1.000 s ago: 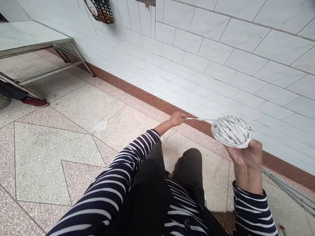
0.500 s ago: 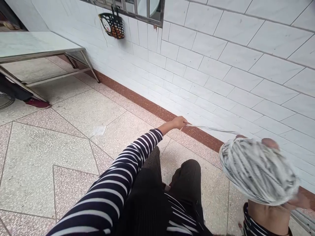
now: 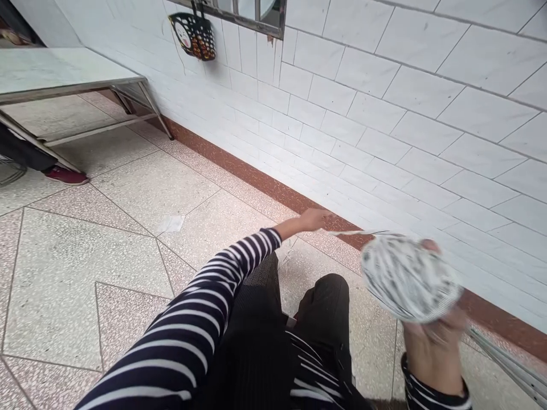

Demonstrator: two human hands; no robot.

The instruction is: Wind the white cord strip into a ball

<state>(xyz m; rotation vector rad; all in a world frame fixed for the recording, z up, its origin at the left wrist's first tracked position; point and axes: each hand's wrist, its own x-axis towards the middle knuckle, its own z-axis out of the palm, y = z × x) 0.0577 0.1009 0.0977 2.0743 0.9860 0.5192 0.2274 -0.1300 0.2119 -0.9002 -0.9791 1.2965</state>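
Note:
My right hand is wrapped round a large ball of white cord, held up near the wall and blurred by motion. From the ball a single white strand runs leftward to my left hand. The fingers of my left hand are closed on that strand, low in front of the brown skirting. My left arm is stretched forward in a striped sleeve. Most of my right fingers are hidden behind the ball.
A tiled wall runs along the front and right. A metal-framed table stands at the left, with another person's red shoe under it. A black basket hangs at the window. White paper lies on the floor; metal rails show lower right.
My right hand has moved left with the ball of cord, closer to my left hand, and the ball has tilted. My left hand has stayed nearly in place, turning slightly.

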